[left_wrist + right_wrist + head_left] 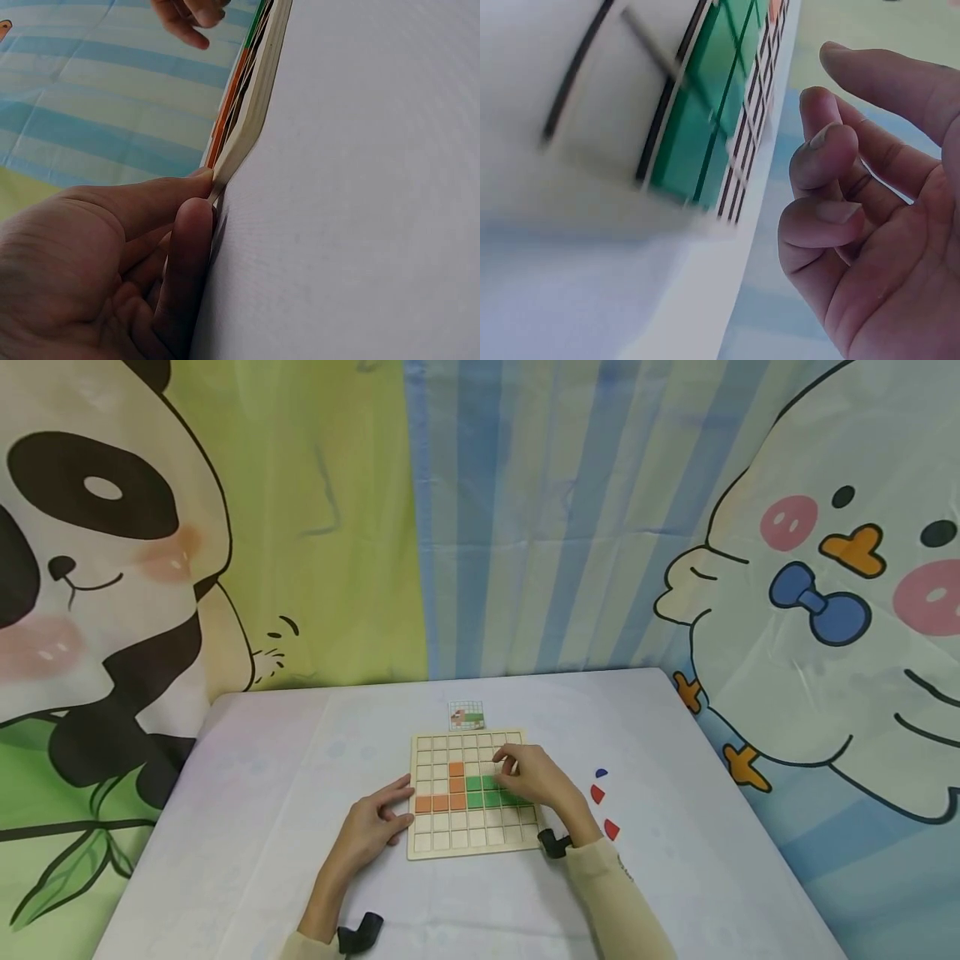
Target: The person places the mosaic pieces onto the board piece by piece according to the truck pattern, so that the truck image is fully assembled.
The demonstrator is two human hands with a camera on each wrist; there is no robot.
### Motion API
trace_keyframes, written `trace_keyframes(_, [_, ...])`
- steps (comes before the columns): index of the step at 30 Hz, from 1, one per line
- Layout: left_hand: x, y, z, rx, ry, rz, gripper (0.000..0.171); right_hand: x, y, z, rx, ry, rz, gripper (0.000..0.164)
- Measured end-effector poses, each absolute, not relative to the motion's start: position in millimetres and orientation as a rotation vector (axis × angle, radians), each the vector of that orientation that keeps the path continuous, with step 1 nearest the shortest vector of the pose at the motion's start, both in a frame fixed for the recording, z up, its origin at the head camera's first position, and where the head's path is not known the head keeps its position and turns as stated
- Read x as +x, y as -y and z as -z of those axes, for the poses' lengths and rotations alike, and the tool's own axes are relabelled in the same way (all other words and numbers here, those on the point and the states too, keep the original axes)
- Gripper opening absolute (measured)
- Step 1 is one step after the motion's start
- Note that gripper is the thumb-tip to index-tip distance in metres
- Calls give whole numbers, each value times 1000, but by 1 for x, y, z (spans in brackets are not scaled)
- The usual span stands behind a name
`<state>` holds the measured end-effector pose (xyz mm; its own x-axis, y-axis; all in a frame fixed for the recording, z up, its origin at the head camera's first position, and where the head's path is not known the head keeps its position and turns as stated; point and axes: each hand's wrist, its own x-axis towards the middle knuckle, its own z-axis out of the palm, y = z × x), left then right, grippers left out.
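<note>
A pale wooden grid board (444, 842) lies flat on the table, with square compartments. Orange squares (440, 803) fill a step-shaped run of its cells, and green squares (475, 797) adjoin them on the right. My left hand (365, 829) is at the board's left side, thumb and a finger touching the edge, spread apart along it; the left wrist view shows both fingertips right at the board's corner. Over the green squares hovers my right hand (528, 774), fingers loosely bent. In the right wrist view its thumb (892, 82) stands apart from the fingers, with nothing between them.
A small card (467, 716) printed with a coloured grid picture lies behind the board. To the right, a blue half-round piece (602, 773) and two red wedge pieces (597, 794) lie on the white tablecloth (300, 760). Cartoon-printed curtains hang behind.
</note>
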<state>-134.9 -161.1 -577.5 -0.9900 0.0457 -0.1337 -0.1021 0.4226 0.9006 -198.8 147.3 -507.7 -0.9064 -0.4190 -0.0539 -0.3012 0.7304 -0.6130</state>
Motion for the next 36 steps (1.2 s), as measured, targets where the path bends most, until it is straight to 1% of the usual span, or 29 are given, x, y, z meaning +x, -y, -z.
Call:
trace_keyframes(15, [-135, 162, 576, -51, -2541, -1609, 53, -181, -209, 515, -334, -2795, 940, 28])
trace_keyframes(22, [-135, 161, 576, -57, -2538, -1611, 53, -178, -240, 519, -218, -2823, 931, 28])
trace_keyframes(36, [-135, 161, 577, -60, -2526, -1618, 54, -162, -287, 521, -127, -2865, 904, 26])
